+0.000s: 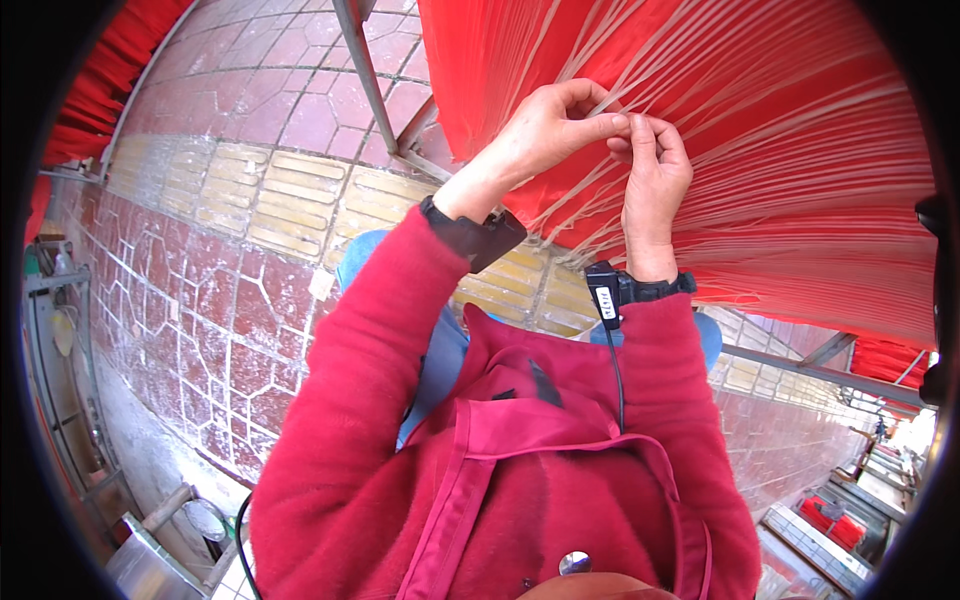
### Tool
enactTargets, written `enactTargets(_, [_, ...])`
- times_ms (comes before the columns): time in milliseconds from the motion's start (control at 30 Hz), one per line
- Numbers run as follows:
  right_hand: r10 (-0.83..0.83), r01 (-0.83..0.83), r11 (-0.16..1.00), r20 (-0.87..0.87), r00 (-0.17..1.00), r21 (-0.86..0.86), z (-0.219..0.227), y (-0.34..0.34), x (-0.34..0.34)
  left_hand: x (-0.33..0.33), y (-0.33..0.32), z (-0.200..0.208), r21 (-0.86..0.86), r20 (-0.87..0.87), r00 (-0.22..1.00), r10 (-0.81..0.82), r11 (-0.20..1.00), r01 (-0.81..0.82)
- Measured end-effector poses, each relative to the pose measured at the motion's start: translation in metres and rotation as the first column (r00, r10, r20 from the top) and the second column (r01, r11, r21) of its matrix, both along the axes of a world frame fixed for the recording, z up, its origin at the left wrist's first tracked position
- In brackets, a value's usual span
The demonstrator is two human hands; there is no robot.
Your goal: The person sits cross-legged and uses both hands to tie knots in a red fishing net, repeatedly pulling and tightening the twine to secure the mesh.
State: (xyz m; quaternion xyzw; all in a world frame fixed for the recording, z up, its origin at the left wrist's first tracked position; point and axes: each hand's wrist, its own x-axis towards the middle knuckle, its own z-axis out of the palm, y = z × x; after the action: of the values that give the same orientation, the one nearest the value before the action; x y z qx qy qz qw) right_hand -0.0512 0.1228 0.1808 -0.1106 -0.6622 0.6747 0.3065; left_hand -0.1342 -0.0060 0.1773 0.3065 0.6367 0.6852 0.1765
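Observation:
Long, thin pale strands (790,150) lie in rows over a bright red cloth (465,75), fanning out from near my hands to the right and far side. My left hand (560,130) is closed at the cloth's left part, its fingers curled round a few of the strands. Against its thumb tip, my right hand (655,185) pinches thumb and fingers together at the same strands. The exact spot between the fingertips is too small to make out. Loose strand ends (590,245) dangle by the cloth's near edge, between my wrists.
A metal frame (365,75) supports the cloth, with a rail (800,368) running low at the right. Below is paving of red tiles (240,330) and a yellow ribbed strip (300,195). More red cloth (105,90) hangs at the far left. Metal racks (70,330) stand along the left.

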Motion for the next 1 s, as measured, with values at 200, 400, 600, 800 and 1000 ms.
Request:
enactTargets(200, [0.134,-0.152,0.94,-0.08,0.988,-0.306,-0.013,0.002,0.014,0.005,-0.003,0.001,-0.016,0.011,0.999,-0.038,0.999,0.038])
enactTargets(400, [0.183,-0.185,0.963,-0.028,0.983,-0.196,-0.019,-0.001,0.023,0.006,-0.012,-0.015,0.139,0.101,0.977,-0.186,0.975,0.171])
enactTargets(600, [0.084,-0.084,0.996,0.006,0.996,-0.007,-0.017,-0.005,0.02,0.0,-0.008,-0.026,-0.004,0.038,0.978,-0.205,0.979,0.205])
enactTargets(800, [0.131,-0.142,0.957,-0.063,0.989,-0.254,-0.021,-0.002,0.019,-0.012,-0.012,-0.029,0.081,0.118,0.971,-0.208,0.977,0.199])
enactTargets(1000, [0.289,-0.342,0.803,-0.182,0.94,-0.488,-0.026,0.01,0.025,-0.028,-0.026,-0.032,0.171,0.069,0.979,-0.19,0.969,0.176])
